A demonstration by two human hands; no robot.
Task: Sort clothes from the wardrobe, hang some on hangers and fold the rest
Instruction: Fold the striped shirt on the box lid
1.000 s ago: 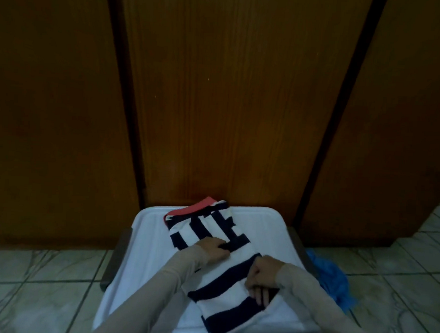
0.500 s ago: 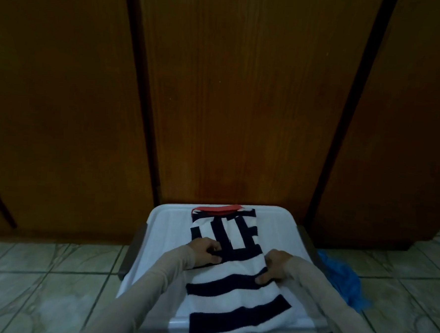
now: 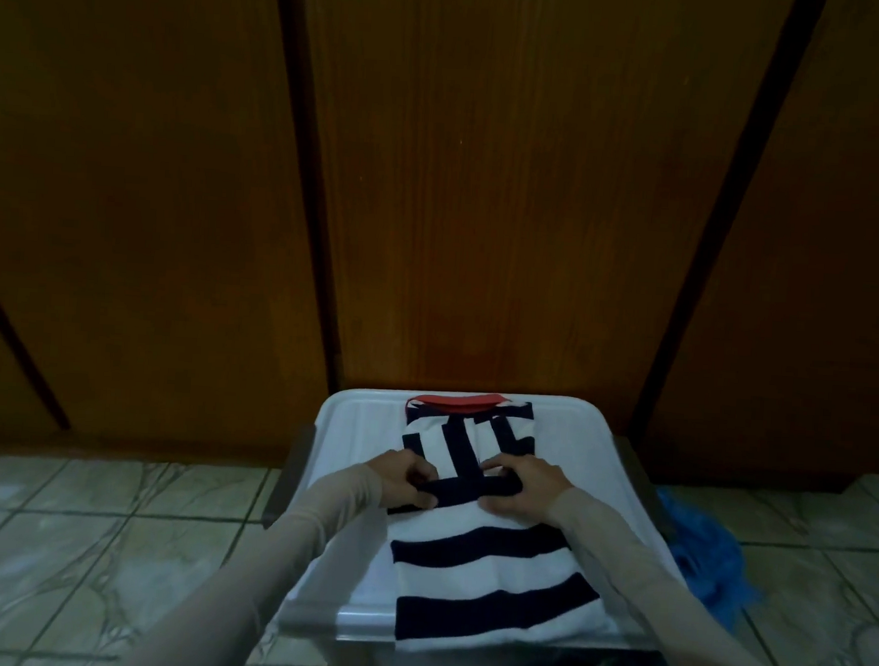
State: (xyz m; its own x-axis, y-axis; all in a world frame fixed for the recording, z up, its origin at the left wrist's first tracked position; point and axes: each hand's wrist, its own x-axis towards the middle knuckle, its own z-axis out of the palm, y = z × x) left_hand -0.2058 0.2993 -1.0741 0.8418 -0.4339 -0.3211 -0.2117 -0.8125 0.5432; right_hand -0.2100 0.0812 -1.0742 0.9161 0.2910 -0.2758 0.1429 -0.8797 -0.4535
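A white and navy striped garment [image 3: 485,557] with a red collar edge lies lengthwise on a white plastic box lid [image 3: 354,430], its near end hanging over the front rim. My left hand [image 3: 408,477] grips the garment's left side at a dark stripe near the middle. My right hand [image 3: 526,487] grips the same stripe on the right, fingers curled round the fabric. Both arms wear beige sleeves.
Dark wooden wardrobe doors [image 3: 486,207] stand shut directly behind the box. A crumpled blue cloth [image 3: 706,565] lies on the tiled floor [image 3: 80,542] to the right of the box. The box has dark grey side handles.
The garment has turned from a slant to straight along the lid. My right hand has moved up from the lower stripes to the middle stripe, level with my left hand.
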